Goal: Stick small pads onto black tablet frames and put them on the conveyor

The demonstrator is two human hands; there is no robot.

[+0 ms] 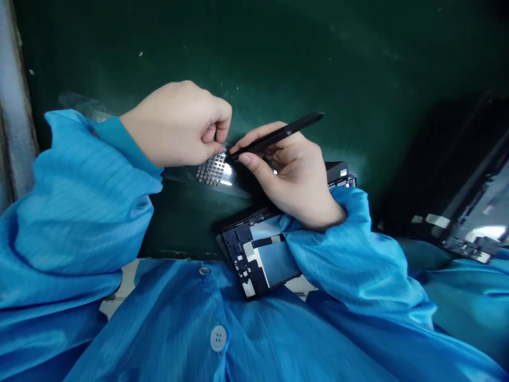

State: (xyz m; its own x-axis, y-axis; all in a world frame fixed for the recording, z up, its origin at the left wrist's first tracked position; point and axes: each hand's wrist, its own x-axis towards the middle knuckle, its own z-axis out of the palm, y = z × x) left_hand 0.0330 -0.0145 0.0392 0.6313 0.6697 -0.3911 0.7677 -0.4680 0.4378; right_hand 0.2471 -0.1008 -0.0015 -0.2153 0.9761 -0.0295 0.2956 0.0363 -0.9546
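Note:
A clear sheet [212, 171] with rows of small grey squares lies on the green table. My left hand [178, 124] is above its upper edge, thumb and fingers closed in a pinch on that edge. In my right hand [292, 170] are slim black tweezers [278, 136], gripped between thumb and fingers. Their tip is beside the sheet's upper right corner, close to my left fingertips. Below my right wrist, an opened tablet-like device [260, 254] with exposed inner parts sits at the table's front edge, partly covered by my right sleeve.
More dark devices [342, 172] show behind my right wrist. At the far right are black panels and another opened device [481, 212], with a blue sleeve [469, 292] of another person below. Crumpled clear film [83, 104] lies behind my left cuff.

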